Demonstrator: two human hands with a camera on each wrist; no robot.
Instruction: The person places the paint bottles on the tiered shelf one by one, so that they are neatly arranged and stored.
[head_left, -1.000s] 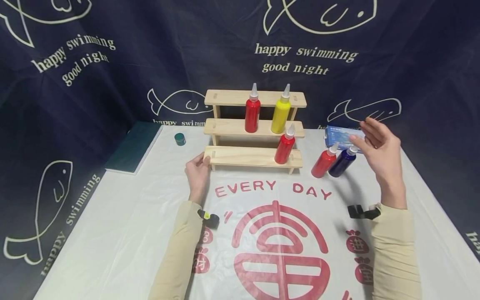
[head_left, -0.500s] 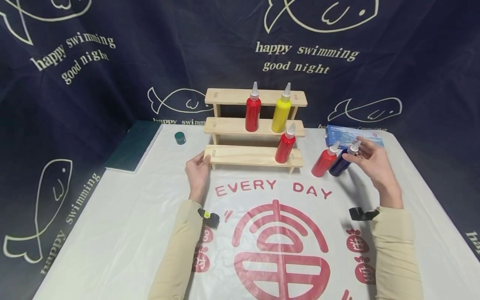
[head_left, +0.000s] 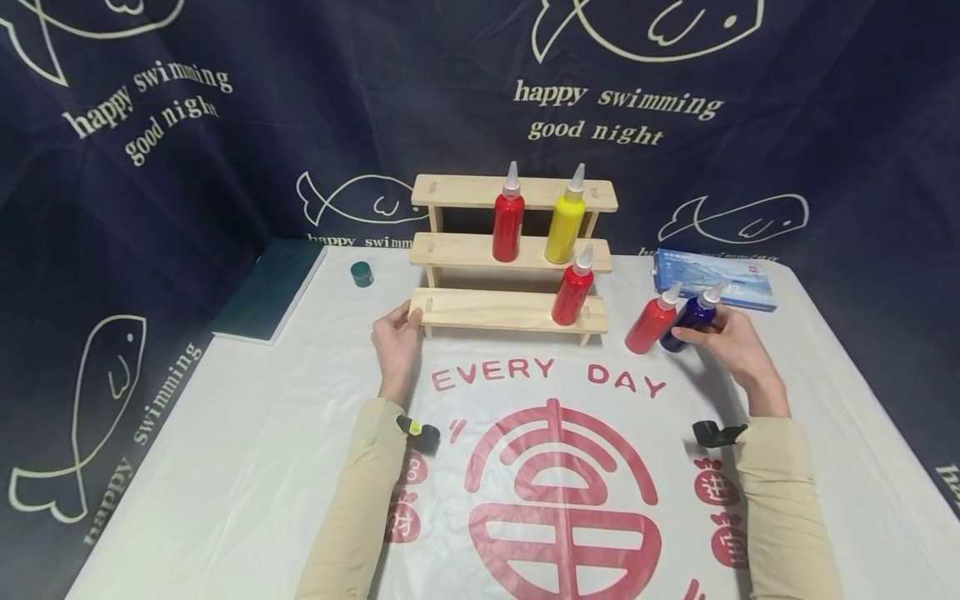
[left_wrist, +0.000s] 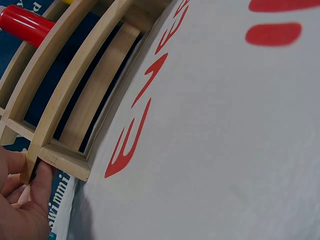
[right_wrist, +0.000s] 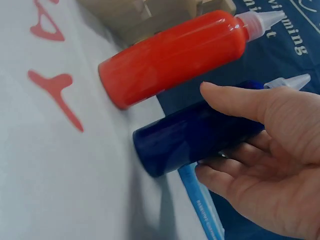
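My left hand (head_left: 396, 346) pinches the left end of the lowest board of a three-tier wooden rack (head_left: 487, 309); in the left wrist view, thumb and fingers lie on either side of that board end. On the right, my right hand (right_wrist: 272, 135) is around a dark blue squeeze bottle (right_wrist: 185, 135), thumb on the near side and fingers behind it. The bottle stands upright on the table. Close to its left is a red squeeze bottle (head_left: 649, 323). Another red bottle (head_left: 572, 295) stands on the lowest tier. The middle tier bears a red bottle (head_left: 507, 227) and a yellow bottle (head_left: 565, 228).
A blue flat box (head_left: 720, 279) lies behind the blue bottle. To the rack's left are a small green jar (head_left: 362, 274) and a dark green book (head_left: 270, 289). A printed white cloth (head_left: 225, 467) covers the table, and a dark blue curtain (head_left: 450, 92) hangs behind.
My right hand has come down and left from above the blue box to the dark blue bottle and has taken hold of it. The left hand stays on the rack.
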